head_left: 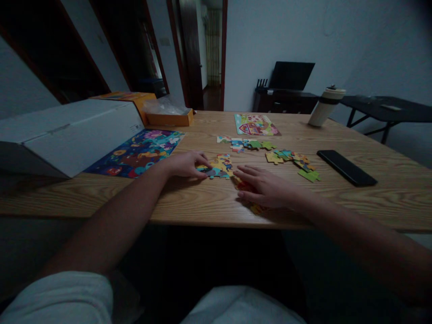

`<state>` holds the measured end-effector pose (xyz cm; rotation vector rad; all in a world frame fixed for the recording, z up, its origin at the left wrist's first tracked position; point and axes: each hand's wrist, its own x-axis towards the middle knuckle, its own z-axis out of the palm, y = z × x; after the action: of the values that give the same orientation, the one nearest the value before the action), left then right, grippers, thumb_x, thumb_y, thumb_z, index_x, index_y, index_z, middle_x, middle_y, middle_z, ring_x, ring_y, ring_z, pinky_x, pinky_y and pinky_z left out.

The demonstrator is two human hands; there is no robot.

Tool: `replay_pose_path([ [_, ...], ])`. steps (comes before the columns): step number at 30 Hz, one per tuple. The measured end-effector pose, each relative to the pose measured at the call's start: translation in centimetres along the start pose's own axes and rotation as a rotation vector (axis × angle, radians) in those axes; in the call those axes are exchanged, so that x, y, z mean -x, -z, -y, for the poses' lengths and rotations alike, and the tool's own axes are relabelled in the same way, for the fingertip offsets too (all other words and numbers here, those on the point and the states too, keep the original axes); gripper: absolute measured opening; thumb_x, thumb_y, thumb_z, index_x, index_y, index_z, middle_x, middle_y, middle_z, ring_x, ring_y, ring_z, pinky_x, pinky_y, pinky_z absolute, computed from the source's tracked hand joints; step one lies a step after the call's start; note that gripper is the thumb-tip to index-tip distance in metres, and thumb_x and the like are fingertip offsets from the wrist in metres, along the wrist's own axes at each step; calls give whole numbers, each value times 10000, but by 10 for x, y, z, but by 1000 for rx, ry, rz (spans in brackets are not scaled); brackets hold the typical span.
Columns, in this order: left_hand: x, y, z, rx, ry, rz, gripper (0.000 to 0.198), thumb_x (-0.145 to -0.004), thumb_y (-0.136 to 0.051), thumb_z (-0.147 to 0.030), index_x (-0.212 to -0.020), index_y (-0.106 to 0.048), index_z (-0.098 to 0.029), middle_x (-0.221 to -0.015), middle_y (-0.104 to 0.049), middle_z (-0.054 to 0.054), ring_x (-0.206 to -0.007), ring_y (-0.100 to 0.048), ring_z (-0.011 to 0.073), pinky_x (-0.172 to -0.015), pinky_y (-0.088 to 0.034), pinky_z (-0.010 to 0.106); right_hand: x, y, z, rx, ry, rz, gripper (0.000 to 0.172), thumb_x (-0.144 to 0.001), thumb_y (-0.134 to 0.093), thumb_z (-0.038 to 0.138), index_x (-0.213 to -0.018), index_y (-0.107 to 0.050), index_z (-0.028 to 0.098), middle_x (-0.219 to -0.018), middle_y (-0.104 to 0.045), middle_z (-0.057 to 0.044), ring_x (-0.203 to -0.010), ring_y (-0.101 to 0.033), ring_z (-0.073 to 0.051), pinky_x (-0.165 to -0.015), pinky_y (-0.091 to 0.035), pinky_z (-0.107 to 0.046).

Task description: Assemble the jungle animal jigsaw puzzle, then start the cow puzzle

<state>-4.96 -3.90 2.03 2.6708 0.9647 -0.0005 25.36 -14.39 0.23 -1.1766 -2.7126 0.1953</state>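
My left hand [187, 164] is at the left end of a small group of joined puzzle pieces [224, 165], with yellow, grey and teal printing. Its thumb and fingers close around a puzzle piece [212, 171] at that end, which the fingers partly hide. Just right of the group, my right hand [265, 185] lies flat, palm down, fingers stretched out. Beneath it are red and yellow puzzle pieces [258, 209], mostly covered by the palm. More loose pieces, among them a green puzzle piece [308, 175], lie farther right and behind.
A black phone [346, 167] lies at the right, with a tumbler [326, 107] behind it. At the back is a picture sheet [255, 124]. A white box [77, 130], a dark blue picture sheet [145, 150] and an orange box tray [170, 119] occupy the left.
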Motion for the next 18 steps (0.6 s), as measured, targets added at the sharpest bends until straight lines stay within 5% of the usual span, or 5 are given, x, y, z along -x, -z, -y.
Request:
replay_pose_path([
  [6, -1, 1, -2, -10, -32, 14, 402, -848, -635, -480, -1165, -729, -252, -1190, -643, 45, -1057, -594, 186, -936, -406, 241, 7, -25, -3, 72, -69, -38, 627, -1007, -306, 537, -1486, -442, 157, -1491, -477, -163, -1409, -363, -328, -1143, -291, -493],
  [10, 1, 3, -4, -5, -17, 19, 389, -844, -646, -470, -1150, -734, -247, -1208, -640, 49, -1058, -593, 188, -935, -408, 245, -1, -16, -7, 158, -116, -66, 567, -1002, -336, 517, -1397, -530, 159, -1420, -535, -179, -1334, -441, -345, -1122, -296, -525],
  [14, 2, 4, -5, 18, 0, 20, 371, -830, -664, -459, -1123, -746, -247, -1193, -644, 43, -1051, -596, 185, -935, -407, 241, -22, -2, -1, 148, -71, -108, 535, -1002, -364, 501, -1417, -518, 201, -1490, -484, -135, -1411, -362, -335, -1150, -248, -536],
  [18, 3, 3, -4, 17, -13, 22, 390, -827, -666, -473, -1146, -741, -261, -1180, -644, 45, -1057, -596, 194, -949, -406, 253, -51, -1, 2, 47, 57, -87, 439, -1002, -410, 352, -1353, -579, 148, -1423, -557, -147, -1334, -487, -264, -1108, -362, -417],
])
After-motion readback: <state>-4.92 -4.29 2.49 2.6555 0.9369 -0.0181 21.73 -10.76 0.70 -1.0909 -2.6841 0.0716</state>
